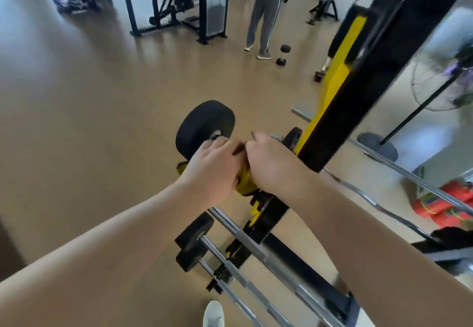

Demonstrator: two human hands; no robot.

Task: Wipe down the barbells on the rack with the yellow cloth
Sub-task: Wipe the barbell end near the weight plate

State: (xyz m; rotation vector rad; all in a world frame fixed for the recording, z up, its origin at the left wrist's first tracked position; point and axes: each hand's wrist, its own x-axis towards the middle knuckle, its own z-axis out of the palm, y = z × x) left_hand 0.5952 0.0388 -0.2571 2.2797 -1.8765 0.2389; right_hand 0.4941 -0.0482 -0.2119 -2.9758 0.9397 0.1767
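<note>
My left hand (208,166) and my right hand (271,165) are side by side, both curled over the yellow cloth (244,179), which is wrapped on the bar of the top barbell. That barbell's black weight head (206,126) sticks out just beyond my left hand. The bar itself is hidden under cloth and hands. Lower barbells (202,242) with black heads and chrome bars lie on the black and yellow rack (266,214) below my hands.
The rack's upright post (363,91) rises at right. A person (266,11) stands ahead beside a dumbbell (282,55) on the floor. A fan stand (378,144) and loose chrome bars (409,180) are at right. My shoe (213,314) shows at the bottom.
</note>
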